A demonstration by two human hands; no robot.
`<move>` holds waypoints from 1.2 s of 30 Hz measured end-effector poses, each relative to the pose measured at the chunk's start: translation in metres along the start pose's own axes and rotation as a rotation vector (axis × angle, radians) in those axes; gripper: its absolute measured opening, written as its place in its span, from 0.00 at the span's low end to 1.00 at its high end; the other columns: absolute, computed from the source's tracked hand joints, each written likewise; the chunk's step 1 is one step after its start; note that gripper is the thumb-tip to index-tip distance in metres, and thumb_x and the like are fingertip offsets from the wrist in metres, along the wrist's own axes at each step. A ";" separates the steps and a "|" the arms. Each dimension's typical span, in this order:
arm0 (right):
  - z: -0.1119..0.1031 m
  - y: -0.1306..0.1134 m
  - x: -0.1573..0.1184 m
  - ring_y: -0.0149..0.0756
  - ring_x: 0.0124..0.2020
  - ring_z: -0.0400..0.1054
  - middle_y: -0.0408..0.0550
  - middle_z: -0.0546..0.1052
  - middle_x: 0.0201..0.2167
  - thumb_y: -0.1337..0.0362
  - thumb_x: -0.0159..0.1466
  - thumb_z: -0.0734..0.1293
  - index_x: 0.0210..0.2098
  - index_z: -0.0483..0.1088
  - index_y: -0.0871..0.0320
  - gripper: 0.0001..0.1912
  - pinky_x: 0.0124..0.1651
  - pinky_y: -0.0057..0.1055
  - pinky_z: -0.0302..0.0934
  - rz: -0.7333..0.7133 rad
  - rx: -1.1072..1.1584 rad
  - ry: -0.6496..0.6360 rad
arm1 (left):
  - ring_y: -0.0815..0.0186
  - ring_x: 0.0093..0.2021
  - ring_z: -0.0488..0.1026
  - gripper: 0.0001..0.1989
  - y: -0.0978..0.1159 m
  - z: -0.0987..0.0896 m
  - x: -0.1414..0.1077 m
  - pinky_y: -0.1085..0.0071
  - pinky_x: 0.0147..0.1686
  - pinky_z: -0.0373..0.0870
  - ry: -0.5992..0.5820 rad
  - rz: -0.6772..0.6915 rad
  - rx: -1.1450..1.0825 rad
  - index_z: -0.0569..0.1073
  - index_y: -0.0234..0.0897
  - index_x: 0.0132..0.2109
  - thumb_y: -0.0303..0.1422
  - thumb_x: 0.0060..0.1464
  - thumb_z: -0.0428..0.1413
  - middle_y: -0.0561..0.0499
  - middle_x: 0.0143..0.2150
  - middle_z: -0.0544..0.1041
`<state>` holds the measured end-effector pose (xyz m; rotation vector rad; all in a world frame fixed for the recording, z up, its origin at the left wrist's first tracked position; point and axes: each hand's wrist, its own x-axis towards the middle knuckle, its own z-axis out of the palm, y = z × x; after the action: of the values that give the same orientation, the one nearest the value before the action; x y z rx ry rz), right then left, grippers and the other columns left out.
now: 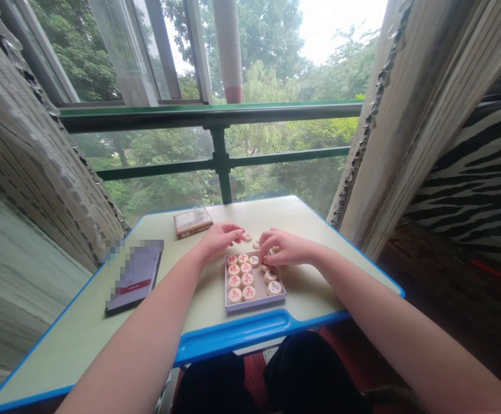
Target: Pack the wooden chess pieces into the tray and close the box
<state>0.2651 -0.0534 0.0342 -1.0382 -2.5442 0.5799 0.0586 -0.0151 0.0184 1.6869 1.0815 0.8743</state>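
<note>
A shallow cardboard box point(256, 305) on the table holds several round wooden xiangqi pieces. Red-marked pieces point(234, 281) stand in two columns along its left side, and black-marked pieces point(274, 287) along its right. Over the box's far right part, my right hand point(285, 247) has its fingers bent down and closed on a xiangqi piece, which they mostly hide. Just beyond the far left corner is my left hand point(221, 238), its fingers stretched out and apart, close to a loose xiangqi piece point(247, 236). More loose pieces lie behind the box, partly covered by my hands.
A flat box lid point(193, 222) with a picture lies farther back on the left. A dark-edged tablet or phone point(136, 282), partly blurred out, rests on the left of the blue-edged table point(198, 299). Beyond stand a green railing point(220, 115) and curtains point(405, 132).
</note>
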 end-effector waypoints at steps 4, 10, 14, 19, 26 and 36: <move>-0.002 0.000 -0.001 0.37 0.40 0.63 0.46 0.71 0.32 0.71 0.52 0.66 0.29 0.77 0.53 0.09 0.46 0.33 0.58 0.013 0.016 0.027 | 0.64 0.32 0.71 0.16 0.001 0.001 -0.001 0.67 0.33 0.63 0.005 -0.002 0.020 0.74 0.33 0.35 0.41 0.43 0.57 0.44 0.33 0.77; -0.002 0.001 0.000 0.36 0.38 0.64 0.46 0.70 0.29 0.69 0.52 0.67 0.30 0.77 0.55 0.08 0.42 0.31 0.58 0.032 0.025 0.016 | 0.63 0.33 0.71 0.14 0.002 0.003 -0.004 0.66 0.34 0.65 0.002 -0.029 0.052 0.74 0.33 0.35 0.38 0.42 0.58 0.45 0.32 0.77; -0.001 -0.001 0.000 0.35 0.37 0.64 0.46 0.70 0.29 0.69 0.52 0.67 0.30 0.77 0.55 0.08 0.42 0.30 0.58 0.062 0.032 -0.034 | 0.63 0.34 0.72 0.15 0.005 0.002 -0.006 0.67 0.35 0.66 0.004 -0.031 0.058 0.74 0.32 0.36 0.38 0.41 0.58 0.45 0.33 0.77; -0.005 -0.007 -0.001 0.34 0.36 0.63 0.46 0.71 0.28 0.70 0.52 0.65 0.30 0.77 0.58 0.08 0.41 0.29 0.57 0.044 0.032 -0.003 | 0.63 0.35 0.71 0.15 0.009 0.001 -0.006 0.67 0.35 0.65 -0.003 -0.022 0.048 0.75 0.33 0.35 0.38 0.40 0.59 0.46 0.34 0.77; 0.000 0.003 0.003 0.31 0.31 0.64 0.44 0.72 0.27 0.71 0.53 0.63 0.29 0.75 0.60 0.08 0.36 0.27 0.57 0.088 0.022 0.158 | 0.63 0.34 0.71 0.15 0.005 0.003 -0.005 0.67 0.35 0.65 -0.020 -0.034 0.046 0.75 0.32 0.36 0.37 0.40 0.58 0.46 0.32 0.77; -0.032 -0.014 -0.005 0.33 0.29 0.68 0.46 0.77 0.31 0.69 0.52 0.63 0.36 0.75 0.56 0.13 0.28 0.25 0.56 0.413 -0.158 -0.109 | 0.57 0.46 0.70 0.14 -0.007 -0.001 0.001 0.62 0.49 0.63 0.131 0.111 0.419 0.77 0.34 0.36 0.38 0.45 0.53 0.44 0.44 0.76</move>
<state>0.2744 -0.0585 0.0681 -1.6522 -2.5097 0.5568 0.0562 -0.0128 0.0117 2.0734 1.3398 0.8799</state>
